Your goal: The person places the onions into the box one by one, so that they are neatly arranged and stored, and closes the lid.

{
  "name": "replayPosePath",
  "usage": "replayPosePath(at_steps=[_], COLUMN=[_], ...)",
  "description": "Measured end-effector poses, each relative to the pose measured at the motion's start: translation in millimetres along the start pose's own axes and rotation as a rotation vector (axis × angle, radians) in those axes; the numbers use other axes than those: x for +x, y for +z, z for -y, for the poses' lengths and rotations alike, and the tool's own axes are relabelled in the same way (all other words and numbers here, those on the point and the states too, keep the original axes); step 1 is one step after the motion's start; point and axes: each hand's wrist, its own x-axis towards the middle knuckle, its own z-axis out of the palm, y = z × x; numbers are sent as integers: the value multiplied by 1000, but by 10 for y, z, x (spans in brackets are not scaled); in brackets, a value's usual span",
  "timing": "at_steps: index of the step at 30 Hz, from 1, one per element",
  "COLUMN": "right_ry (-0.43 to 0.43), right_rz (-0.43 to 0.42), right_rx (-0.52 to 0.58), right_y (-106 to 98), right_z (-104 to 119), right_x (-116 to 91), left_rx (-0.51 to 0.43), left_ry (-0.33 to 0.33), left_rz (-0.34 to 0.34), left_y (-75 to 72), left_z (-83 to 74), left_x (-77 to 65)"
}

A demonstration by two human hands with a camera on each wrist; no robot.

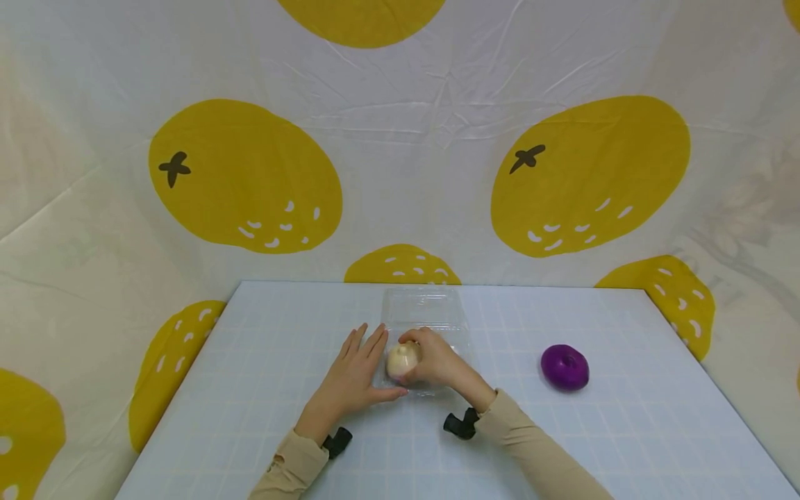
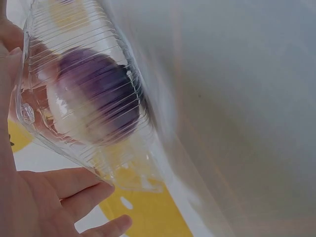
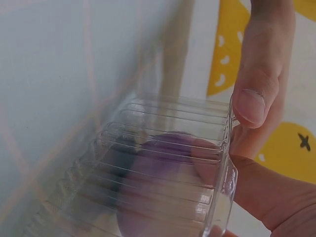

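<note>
A clear plastic clamshell box (image 1: pixel 425 307) lies near the back of the table, its lid folded open away from me. Inside its near half is a white-and-purple turnip (image 1: pixel 401 360), with my right hand (image 1: pixel 436 360) gripping it from the right, thumb and fingers curled round its side. Through the ribbed wall in the left wrist view, the turnip (image 2: pixel 96 98) shows its purple part facing the table. My left hand (image 1: pixel 355 380) is at the box's left side, fingers extended, its fingertips and thumb right at the rim.
To the right of the box, a purple onion (image 1: pixel 565 367) sits on the pale checked table (image 1: pixel 262 389). Behind the table's back edge hangs a white cloth (image 1: pixel 412 173) with yellow fruit prints. Black wrist cameras (image 1: pixel 461 423) are strapped under both sleeves.
</note>
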Motion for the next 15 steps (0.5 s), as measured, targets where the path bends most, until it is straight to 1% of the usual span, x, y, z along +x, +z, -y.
replayPosePath(at_steps=[10,15], right_ry=[13,11], right_rz=[4,4], right_rx=[5,4], right_y=[11,-17], right_z=[0,19], right_x=[-18,-30], left_rx=[-6,-1], left_ry=[-12,-15], left_rz=[9,15], left_y=[14,20], left_z=[8,10], left_x=[8,7])
